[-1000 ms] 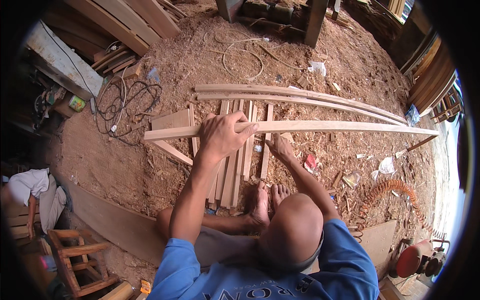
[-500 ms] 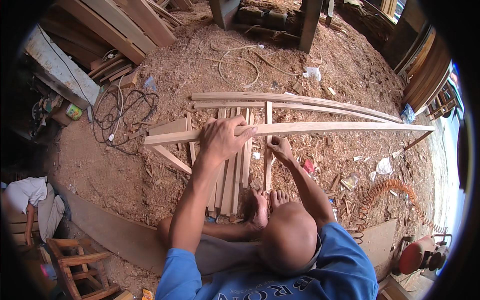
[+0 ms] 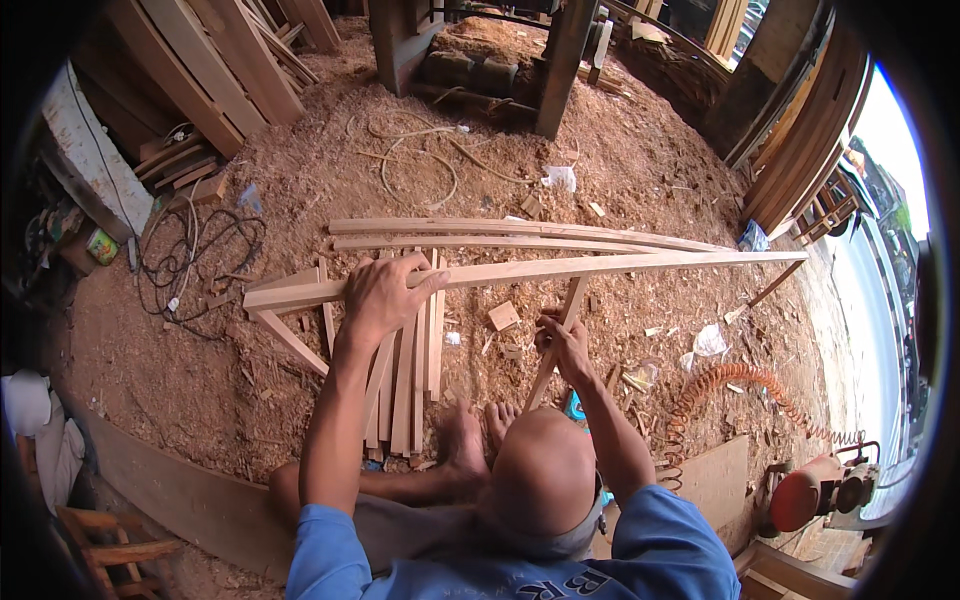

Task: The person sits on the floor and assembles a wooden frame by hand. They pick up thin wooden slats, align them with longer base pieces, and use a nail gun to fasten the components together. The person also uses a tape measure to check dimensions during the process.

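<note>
A long pale wooden beam (image 3: pixel 620 264) runs across in front of me, its right end resting on a thin wooden leg (image 3: pixel 778 283). My left hand (image 3: pixel 385 295) is wrapped over the beam near its left end. Lower and to the right, my right hand (image 3: pixel 565 345) grips a shorter wooden strip (image 3: pixel 542 383), which slants with its top at the beam's near side. Whether the strip touches the beam I cannot tell. Several loose slats (image 3: pixel 403 395) lie below my left hand. Beyond the beam are two more long strips (image 3: pixel 520 228). A diagonal piece (image 3: pixel 290 340) sits under the beam's left end.
Wood shavings cover the ground. A small wood block (image 3: pixel 503 316) lies between my hands. An orange coiled hose (image 3: pixel 740 375) and a red machine (image 3: pixel 800 492) are at right. Tangled cables (image 3: pixel 190 250) lie at left, stacked boards (image 3: pixel 190 60) behind. Another person (image 3: pixel 50 430) is at far left.
The short strip has gone from straight to slanted, its near end swinging toward me, with my right hand now around it. My left hand stays on the beam. The whole view has shifted.
</note>
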`<state>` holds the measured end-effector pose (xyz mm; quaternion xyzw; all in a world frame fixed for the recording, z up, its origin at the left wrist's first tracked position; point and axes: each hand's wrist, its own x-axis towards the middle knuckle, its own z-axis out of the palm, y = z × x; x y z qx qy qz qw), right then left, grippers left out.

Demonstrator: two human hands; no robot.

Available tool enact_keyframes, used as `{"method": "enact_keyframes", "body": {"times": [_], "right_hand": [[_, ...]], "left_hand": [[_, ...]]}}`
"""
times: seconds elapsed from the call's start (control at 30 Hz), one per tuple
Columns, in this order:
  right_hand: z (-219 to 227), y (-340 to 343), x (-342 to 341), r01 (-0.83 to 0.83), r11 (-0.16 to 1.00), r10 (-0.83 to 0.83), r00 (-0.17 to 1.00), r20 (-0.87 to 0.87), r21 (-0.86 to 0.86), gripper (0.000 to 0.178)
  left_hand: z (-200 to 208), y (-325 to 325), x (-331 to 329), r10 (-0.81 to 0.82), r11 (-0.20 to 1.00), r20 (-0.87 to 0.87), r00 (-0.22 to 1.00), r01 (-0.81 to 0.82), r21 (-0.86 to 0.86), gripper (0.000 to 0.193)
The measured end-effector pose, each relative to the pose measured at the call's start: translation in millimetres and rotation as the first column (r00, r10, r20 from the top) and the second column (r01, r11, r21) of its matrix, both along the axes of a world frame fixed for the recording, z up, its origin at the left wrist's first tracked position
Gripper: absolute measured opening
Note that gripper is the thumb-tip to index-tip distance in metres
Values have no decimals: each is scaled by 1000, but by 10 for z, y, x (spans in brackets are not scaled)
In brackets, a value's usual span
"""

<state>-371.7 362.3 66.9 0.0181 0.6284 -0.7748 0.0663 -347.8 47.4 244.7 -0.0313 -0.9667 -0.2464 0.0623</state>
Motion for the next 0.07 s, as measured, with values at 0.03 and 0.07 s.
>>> {"method": "enact_keyframes", "body": {"times": [0.03, 0.07], "right_hand": [[60, 14, 28, -25, 999, 25, 1000, -14, 21, 47], [128, 50, 69, -25, 999, 26, 999, -30, 39, 54]], "left_hand": [[2, 1, -3, -9, 1000, 2, 1000, 9, 3, 53], [-4, -3, 1, -17, 1000, 6, 1000, 17, 4, 54]]}}
